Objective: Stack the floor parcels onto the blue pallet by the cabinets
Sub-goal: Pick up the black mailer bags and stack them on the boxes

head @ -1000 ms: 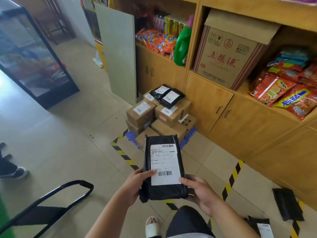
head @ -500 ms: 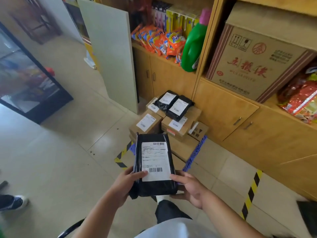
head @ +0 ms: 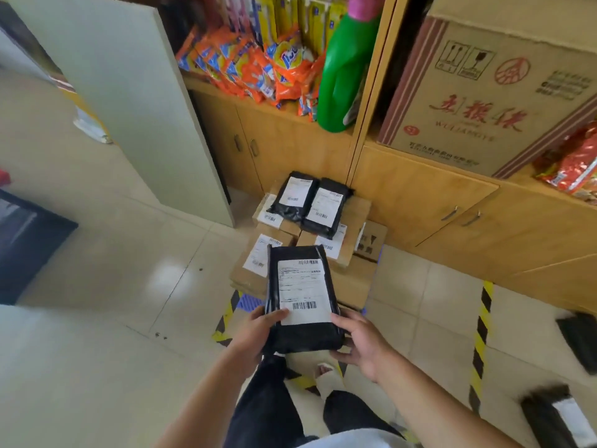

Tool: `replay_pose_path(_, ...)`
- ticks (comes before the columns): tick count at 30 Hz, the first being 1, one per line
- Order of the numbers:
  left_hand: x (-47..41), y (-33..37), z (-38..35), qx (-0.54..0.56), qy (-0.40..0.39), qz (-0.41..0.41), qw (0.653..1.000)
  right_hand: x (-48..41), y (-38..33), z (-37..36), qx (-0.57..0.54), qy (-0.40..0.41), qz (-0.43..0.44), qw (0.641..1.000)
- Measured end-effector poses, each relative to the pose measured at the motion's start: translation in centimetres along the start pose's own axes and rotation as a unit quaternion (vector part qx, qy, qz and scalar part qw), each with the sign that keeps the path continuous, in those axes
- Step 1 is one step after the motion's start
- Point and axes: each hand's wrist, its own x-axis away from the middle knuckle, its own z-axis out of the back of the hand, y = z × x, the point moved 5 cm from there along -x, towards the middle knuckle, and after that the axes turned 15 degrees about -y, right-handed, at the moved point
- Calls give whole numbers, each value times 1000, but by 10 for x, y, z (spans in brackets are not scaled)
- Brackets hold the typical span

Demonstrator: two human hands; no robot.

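Parcel (head: pixel 303 299) looks like a light, floppy, slick poly bag; left hand (head: pixel 255 331) and right hand (head: pixel 361 344) hold its near corners, probably better supported underneath.

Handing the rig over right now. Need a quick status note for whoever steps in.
Left hand and right hand: both grip the held parcel at its near end, label up, just short of the stack.
Pallet: carries boxes, with two top parcels lying side by side on them.
Done: those are stacked.
Left: set down the held parcel, then fetch the floor parcels at right; at least two show.
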Motion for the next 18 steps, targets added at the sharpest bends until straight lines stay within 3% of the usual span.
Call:
replay_pose_path(8,-122,78,21,-87,-56,34,994,-85,-23,-5,-190,74,58,977)
replay_pose_path(14,-229,103,7,-170,-123,52,976,-158,-36,66,-322,138,149,925)
replay_pose_path(18,-290,128,27,-341,-55,-12,938,-214,-65,137,-288,226,191,911)
